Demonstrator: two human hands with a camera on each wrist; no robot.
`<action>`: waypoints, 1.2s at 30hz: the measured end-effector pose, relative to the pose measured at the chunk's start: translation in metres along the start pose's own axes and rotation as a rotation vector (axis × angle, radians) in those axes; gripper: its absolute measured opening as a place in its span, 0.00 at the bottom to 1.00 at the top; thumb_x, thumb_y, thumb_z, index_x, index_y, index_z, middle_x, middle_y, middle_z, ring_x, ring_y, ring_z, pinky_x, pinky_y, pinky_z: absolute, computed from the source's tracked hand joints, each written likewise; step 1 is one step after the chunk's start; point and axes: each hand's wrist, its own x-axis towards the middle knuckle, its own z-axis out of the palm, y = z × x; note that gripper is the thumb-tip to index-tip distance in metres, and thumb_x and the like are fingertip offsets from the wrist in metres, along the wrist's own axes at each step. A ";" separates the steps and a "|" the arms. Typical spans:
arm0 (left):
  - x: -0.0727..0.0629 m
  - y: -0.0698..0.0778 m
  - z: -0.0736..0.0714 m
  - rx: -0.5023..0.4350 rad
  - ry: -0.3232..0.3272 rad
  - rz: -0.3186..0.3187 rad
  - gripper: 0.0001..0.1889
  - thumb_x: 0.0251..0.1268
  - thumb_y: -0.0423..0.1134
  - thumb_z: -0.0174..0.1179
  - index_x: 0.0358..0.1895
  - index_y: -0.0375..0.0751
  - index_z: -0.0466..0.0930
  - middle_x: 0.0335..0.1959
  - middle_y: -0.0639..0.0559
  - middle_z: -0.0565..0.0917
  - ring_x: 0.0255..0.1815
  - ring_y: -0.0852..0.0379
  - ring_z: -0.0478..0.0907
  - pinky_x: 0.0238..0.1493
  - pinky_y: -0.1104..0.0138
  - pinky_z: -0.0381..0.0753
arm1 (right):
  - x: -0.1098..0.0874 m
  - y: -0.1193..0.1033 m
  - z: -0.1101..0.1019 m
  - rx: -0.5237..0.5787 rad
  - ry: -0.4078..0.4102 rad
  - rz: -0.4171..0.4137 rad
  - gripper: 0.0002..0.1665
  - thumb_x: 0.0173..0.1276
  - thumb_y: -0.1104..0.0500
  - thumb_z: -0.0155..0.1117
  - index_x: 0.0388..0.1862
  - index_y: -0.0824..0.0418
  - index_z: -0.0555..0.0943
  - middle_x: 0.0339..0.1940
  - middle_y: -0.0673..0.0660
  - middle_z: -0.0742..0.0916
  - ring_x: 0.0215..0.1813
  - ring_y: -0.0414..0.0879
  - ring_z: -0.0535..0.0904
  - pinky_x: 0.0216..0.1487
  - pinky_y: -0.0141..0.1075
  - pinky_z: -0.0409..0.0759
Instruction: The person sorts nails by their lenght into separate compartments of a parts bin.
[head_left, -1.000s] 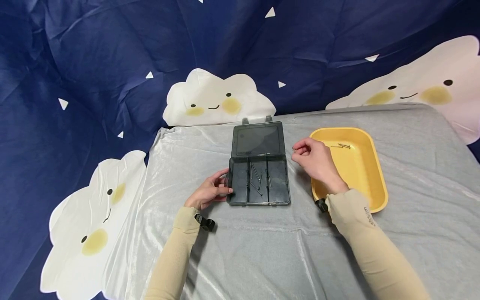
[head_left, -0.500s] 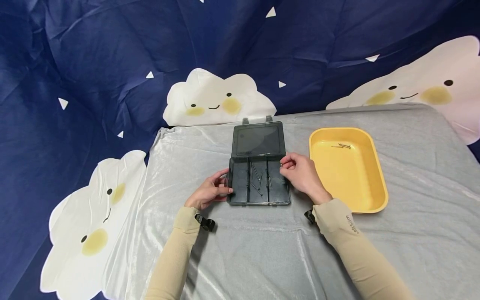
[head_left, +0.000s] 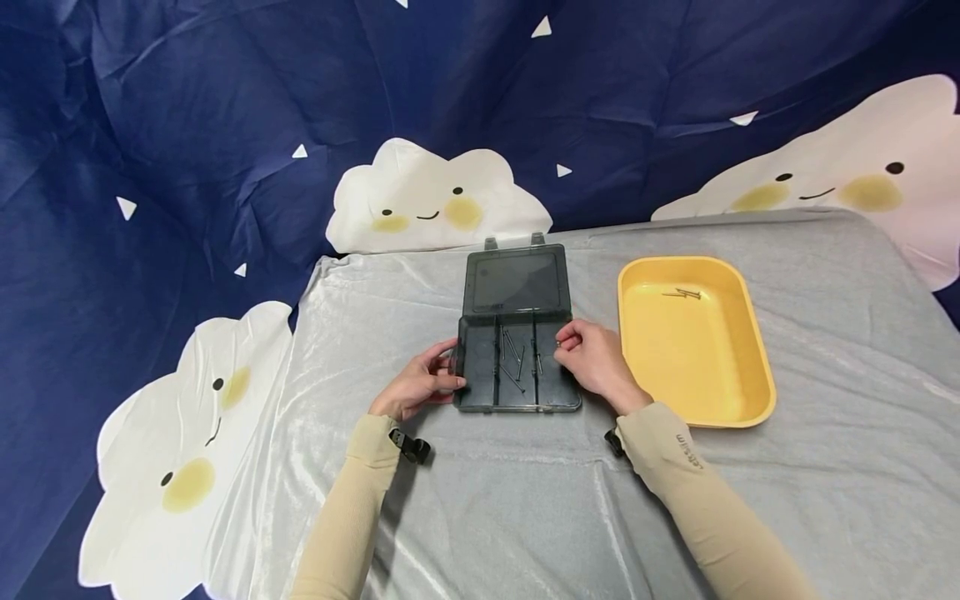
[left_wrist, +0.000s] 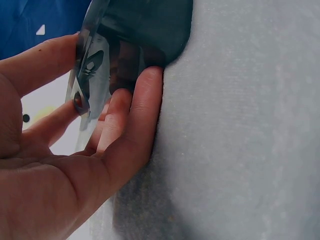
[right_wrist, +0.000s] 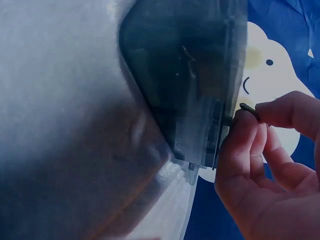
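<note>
A dark translucent compartment box [head_left: 477, 392] lies on the grey cloth with its lid [head_left: 517, 280] folded back. My left hand [head_left: 417, 385] grips its left side, and the left wrist view shows fingers [left_wrist: 145, 100] curled along the wall. Several long screws [head_left: 513, 352] lie in the middle compartment, with a shorter screw [head_left: 539, 362] beside the right divider. Over the right compartment, my right hand [head_left: 596, 360] pinches a small screw [right_wrist: 248, 109] between thumb and fingertip. Most of that screw is hidden by the fingers; its tip pokes out in the right wrist view.
A yellow tray [head_left: 759, 367] stands right of the box, a few screws [head_left: 682, 293] lying near its far end. Grey cloth [head_left: 510, 500] covers the table. Behind it hangs a dark blue curtain [head_left: 630, 75] printed with clouds.
My right hand has moved left, from the tray's near-left side to over the box's right compartment, still pinching the small screw. The left hand and box have stayed put.
</note>
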 end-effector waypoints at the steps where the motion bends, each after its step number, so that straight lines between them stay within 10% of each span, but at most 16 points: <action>1: 0.000 0.000 0.000 0.002 0.000 0.000 0.43 0.58 0.25 0.64 0.75 0.57 0.57 0.57 0.41 0.72 0.40 0.56 0.81 0.32 0.67 0.82 | 0.000 0.001 0.001 -0.007 0.002 -0.005 0.09 0.55 0.64 0.60 0.36 0.62 0.83 0.29 0.54 0.87 0.29 0.40 0.80 0.36 0.31 0.75; 36: 0.002 -0.003 0.000 -0.007 -0.001 0.009 0.44 0.57 0.23 0.63 0.75 0.56 0.57 0.58 0.40 0.72 0.40 0.56 0.83 0.32 0.67 0.83 | -0.002 -0.018 -0.028 0.007 0.085 -0.055 0.11 0.60 0.64 0.60 0.41 0.65 0.81 0.34 0.58 0.85 0.36 0.48 0.81 0.42 0.37 0.76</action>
